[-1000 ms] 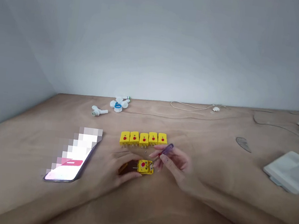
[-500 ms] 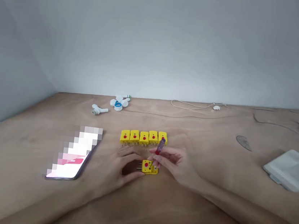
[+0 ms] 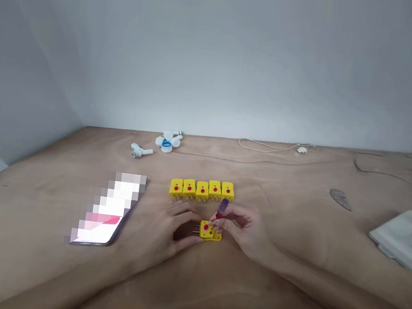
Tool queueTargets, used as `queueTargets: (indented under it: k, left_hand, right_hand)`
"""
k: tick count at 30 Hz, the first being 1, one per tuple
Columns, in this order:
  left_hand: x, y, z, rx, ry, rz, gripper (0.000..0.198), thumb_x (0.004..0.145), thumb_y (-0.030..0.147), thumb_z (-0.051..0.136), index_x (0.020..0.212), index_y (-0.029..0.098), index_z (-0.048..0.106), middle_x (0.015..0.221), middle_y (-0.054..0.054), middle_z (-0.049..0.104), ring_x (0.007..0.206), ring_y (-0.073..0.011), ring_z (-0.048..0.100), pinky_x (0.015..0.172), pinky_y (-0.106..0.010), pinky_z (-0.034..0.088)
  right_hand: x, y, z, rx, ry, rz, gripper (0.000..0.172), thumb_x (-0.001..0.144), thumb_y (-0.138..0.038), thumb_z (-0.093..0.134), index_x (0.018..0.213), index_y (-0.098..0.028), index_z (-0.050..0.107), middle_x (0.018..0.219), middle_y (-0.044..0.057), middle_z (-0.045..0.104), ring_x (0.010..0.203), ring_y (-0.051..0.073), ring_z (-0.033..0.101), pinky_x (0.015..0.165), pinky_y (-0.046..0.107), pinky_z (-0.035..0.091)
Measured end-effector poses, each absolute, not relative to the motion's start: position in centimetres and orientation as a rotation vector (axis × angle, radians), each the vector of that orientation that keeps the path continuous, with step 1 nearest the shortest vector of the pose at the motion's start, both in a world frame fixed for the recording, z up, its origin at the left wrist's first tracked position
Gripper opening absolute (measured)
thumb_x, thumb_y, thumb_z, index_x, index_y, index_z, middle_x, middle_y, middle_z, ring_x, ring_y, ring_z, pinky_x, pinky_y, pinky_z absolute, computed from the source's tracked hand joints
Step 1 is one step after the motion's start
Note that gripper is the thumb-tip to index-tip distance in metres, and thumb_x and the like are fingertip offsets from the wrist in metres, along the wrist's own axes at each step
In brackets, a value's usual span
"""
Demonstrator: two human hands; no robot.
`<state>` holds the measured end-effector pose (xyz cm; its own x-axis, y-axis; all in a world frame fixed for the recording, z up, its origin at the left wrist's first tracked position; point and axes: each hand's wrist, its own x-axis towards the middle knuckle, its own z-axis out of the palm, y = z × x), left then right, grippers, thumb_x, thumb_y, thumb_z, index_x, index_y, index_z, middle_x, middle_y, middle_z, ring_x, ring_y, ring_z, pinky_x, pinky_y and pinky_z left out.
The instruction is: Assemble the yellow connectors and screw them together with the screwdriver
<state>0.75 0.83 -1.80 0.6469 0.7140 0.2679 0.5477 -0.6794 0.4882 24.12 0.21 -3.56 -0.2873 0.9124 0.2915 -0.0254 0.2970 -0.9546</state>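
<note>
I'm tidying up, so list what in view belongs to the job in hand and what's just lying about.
In the job:
- yellow plug, steadied by the left hand
- purple-handled screwdriver, in the right hand
- row of five similar plugs, probably

Apparently just lying about:
- lit phone
- white branched piece
- blue-and-white cluster
- thin cord
- white box

Left grip (image 3: 166, 226): bare human hand, slim in build, slender fingers narrowing to rounded tips. Left arm (image 3: 97, 272): bare from wrist to lower frame edge, smooth in outline, broadening away from the wrist. Right grip (image 3: 244, 230): bare hand, likewise slim, fingers narrow. Right arm (image 3: 328, 291): bare from wrist to the right-hand frame edge, evenly tapered, outline softened towards the dark corner. Both arms of matching build; fingernail detail too small to tell
</note>
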Motion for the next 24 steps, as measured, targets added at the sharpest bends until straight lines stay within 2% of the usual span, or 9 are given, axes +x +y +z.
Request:
queueTargets:
  k: [5, 11, 18, 24]
  left_hand:
    - [0.5, 1.0, -2.3, 2.521, 0.985, 0.606, 0.026, 0.099, 0.042, 0.064, 0.121, 0.028, 0.066, 0.126, -0.004, 0.067, 0.118, -0.0258, 0.062, 0.103, -0.042, 0.051]
    - [0.5, 0.8, -1.6, 2.531, 0.963, 0.612, 0.025, 0.097, 0.034, 0.065, 0.121, 0.027, 0.066, 0.125, -0.005, 0.068, 0.115, -0.0263, 0.063, 0.101, -0.042, 0.052]
    - [0.6, 0.2, -0.5, 2.59, 0.924, 0.615, 0.03, 0.089, 0.025, 0.064, 0.119, 0.024, 0.064, 0.122, -0.006, 0.069, 0.112, -0.0273, 0.064, 0.101, -0.043, 0.052]
    - [0.9, 0.3, -1.1, 2.706, 0.918, 0.577, 0.041, 0.097, 0.042, 0.064, 0.134, 0.024, 0.057, 0.134, -0.009, 0.062, 0.123, -0.0302, 0.058, 0.107, -0.047, 0.047]
  right_hand:
    - [24.5, 0.1, -4.1, -0.827, -1.536, 1.151, 0.018, 0.091, -0.038, 0.074, 0.094, -0.02, 0.077, 0.088, 0.005, 0.076, 0.078, 0.018, 0.071, 0.073, 0.031, 0.059]
    - [25.2, 0.5, -3.5, -0.799, -1.358, 1.123, 0.02, 0.095, -0.037, 0.069, 0.108, -0.021, 0.07, 0.087, 0.004, 0.074, 0.072, 0.016, 0.068, 0.067, 0.028, 0.056]
    - [25.8, 1.8, -3.7, -0.902, -1.35, 1.103, 0.029, 0.094, -0.047, 0.067, 0.103, -0.02, 0.066, 0.074, 0.001, 0.067, 0.06, 0.013, 0.058, 0.056, 0.026, 0.047]
    - [25.8, 2.1, -4.0, -0.925, -1.335, 1.08, 0.031, 0.093, -0.048, 0.067, 0.103, -0.019, 0.066, 0.073, 0.001, 0.066, 0.058, 0.013, 0.057, 0.056, 0.026, 0.046]
